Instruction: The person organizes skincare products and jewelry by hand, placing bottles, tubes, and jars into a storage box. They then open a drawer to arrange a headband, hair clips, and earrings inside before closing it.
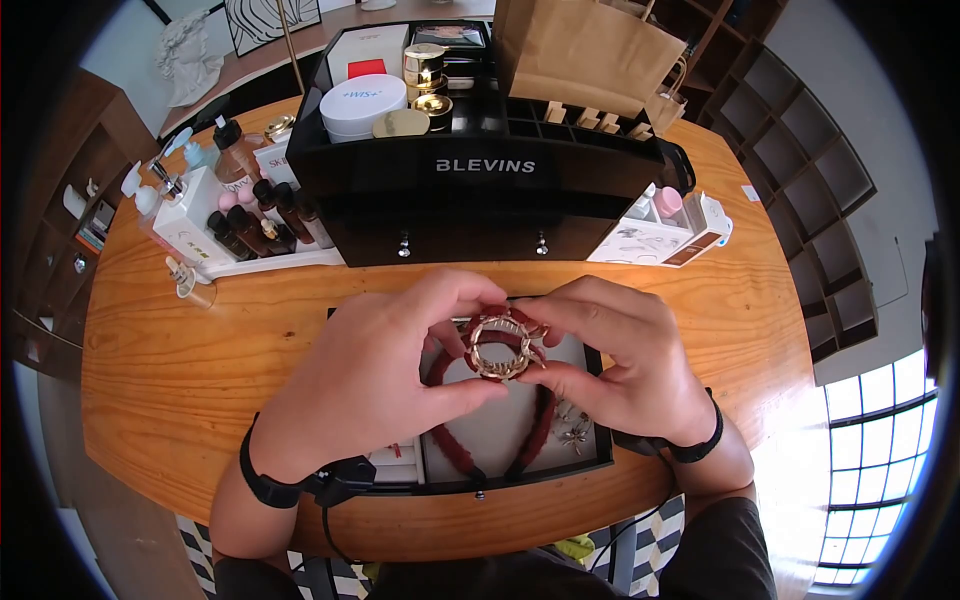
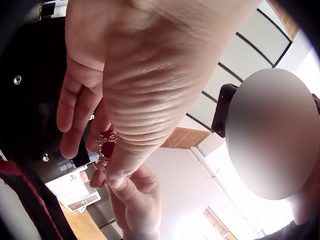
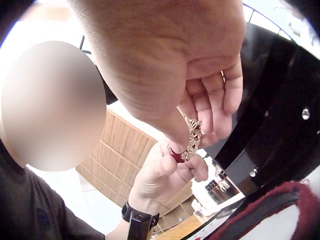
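Between both hands is a round gold-and-dark-red hair clip (image 1: 499,343) with toothlike prongs around its opening. My left hand (image 1: 375,360) pinches its left side with thumb and fingers. On the other side, the right hand (image 1: 625,350) pinches its edge between thumb and fingertips. Gold openwork on the clip (image 3: 193,137) shows in the right wrist view; the left thumb partly covers the clip (image 2: 106,145) in the left wrist view. Below the hands, a fuzzy dark-red headband (image 1: 455,452) lies in a black-edged, grey-lined tray (image 1: 610,450). Small flower-shaped jewellery (image 1: 575,437) lies right of the headband.
A black BLEVINS organizer (image 1: 480,205) stands behind the tray, with jars and a paper bag (image 1: 590,60) on top. White holders with bottles (image 1: 235,235) stand left, another white holder (image 1: 660,235) right. A small clear cup (image 1: 195,290) sits on the wooden table (image 1: 140,370).
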Available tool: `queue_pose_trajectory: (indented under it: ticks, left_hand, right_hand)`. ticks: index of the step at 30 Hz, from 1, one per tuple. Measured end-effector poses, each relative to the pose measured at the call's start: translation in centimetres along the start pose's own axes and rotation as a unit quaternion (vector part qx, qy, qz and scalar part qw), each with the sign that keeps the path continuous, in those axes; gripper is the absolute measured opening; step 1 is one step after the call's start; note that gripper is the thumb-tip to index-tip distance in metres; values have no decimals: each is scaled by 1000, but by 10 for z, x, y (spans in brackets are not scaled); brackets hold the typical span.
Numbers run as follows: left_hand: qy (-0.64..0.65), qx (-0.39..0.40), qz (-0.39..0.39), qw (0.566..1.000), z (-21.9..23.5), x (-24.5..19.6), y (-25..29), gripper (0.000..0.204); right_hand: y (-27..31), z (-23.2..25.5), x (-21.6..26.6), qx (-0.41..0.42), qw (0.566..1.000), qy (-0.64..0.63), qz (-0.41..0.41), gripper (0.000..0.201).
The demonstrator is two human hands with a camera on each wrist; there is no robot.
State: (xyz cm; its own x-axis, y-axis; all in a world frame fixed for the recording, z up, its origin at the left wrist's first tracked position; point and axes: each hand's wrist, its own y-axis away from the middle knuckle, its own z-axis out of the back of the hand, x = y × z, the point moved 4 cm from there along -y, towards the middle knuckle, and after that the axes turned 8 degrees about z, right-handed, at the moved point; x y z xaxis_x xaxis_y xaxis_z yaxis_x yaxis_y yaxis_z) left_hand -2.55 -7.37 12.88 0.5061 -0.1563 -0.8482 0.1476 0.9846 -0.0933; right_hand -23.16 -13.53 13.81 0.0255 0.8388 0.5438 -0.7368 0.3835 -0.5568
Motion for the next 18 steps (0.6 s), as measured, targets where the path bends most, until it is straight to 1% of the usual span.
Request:
queue_pose_trajectory:
  ticks: [4, 6, 7, 9, 13, 18]
  left_hand:
    - [-46, -20, -23, 998, 3, -1, 0, 60]
    - [-76, -57, -71, 993, 4, -3, 0, 55]
    - [-76, -57, -71, 993, 4, -3, -1, 55]
    - [-124, -89, -136, 979, 5, -8, -1, 53]
    - [-144, -98, -159, 972, 6, -11, -1, 53]
    - [-178, -96, -175, 964, 5, -17, 1, 54]
  right_hand:
    - [-1, 1, 1, -2, 1000, 5, -5, 47]
    - [-1, 1, 1, -7, 1000, 11, 0, 46]
    - [-1, 1, 1, -7, 1000, 11, 0, 46]
    - [-1, 1, 2, -10, 1000, 14, -4, 45]
    - [-1, 1, 3, -14, 1000, 16, -5, 43]
    - [-3, 0, 5, 7, 1000, 17, 4, 49]
